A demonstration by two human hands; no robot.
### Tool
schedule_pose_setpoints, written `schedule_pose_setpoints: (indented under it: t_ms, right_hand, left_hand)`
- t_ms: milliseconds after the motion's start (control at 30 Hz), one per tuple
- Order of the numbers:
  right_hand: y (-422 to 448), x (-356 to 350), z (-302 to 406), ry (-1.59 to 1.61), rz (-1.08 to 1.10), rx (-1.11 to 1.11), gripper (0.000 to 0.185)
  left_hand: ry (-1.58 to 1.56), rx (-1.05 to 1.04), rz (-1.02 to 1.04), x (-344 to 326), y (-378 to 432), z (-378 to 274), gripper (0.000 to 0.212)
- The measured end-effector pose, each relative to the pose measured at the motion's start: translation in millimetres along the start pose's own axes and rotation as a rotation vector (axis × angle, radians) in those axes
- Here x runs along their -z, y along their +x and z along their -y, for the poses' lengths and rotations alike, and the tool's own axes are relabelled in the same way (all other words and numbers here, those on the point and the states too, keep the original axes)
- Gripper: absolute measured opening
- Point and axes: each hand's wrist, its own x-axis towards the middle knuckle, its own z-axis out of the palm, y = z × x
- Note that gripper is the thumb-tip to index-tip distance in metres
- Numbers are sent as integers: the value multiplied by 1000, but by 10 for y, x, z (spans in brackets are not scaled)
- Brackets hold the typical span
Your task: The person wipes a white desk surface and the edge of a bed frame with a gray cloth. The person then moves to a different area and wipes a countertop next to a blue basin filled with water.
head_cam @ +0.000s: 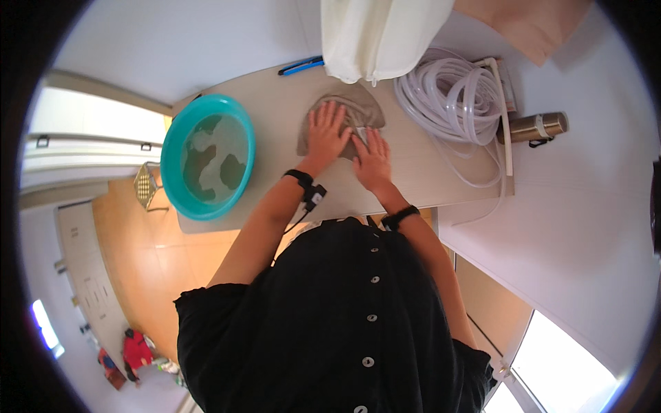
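My left hand (326, 135) lies flat with spread fingers on a crumpled grey-brown cloth item (356, 98) on the wood-look table (279, 124). My right hand (373, 159) rests at the near right part of the same cloth, fingers apart, beside a small pale patch that may be a tag. Both wrists wear black straps, and a small black device with a cable sits on the left one. A turquoise plastic basin (170, 178) stands at the table's left, holding cloudy water with foam. Its bottom is hidden.
Coiled clear plastic tubing (449, 98) lies on the right, by a white pipe frame (503, 113) and a gold-coloured vacuum flask (537, 127). White fabric (382, 36) hangs over the back edge, near a blue utility knife (302, 65). A person in red (137, 348) is far off, lower left.
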Motion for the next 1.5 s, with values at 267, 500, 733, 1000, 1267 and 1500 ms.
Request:
schedule_pose_setpoints:
  t_ms: [267, 500, 733, 1000, 1267, 1500]
  right_hand:
    - [138, -343, 699, 127, 236, 494, 55]
    - [-333, -299, 864, 169, 360, 828, 57]
    - [-495, -100, 456, 239, 299, 702, 57]
    - [-890, 632, -1030, 168, 94, 257, 53]
    - [-1994, 1306, -1997, -35, -60, -258, 55]
    - [-1930, 1065, -1785, -27, -225, -336, 47]
  left_hand:
    - [239, 485, 12, 572, -1215, 506, 64]
    - [388, 846, 27, 826, -2183, -34, 67]
    - [413, 854, 52, 521, -1966, -298, 68]
    - [242, 412, 206, -139, -702, -1600, 73]
    - [29, 12, 367, -776, -340, -3359, 76]
    - [-217, -178, 283, -665, -440, -3144, 71]
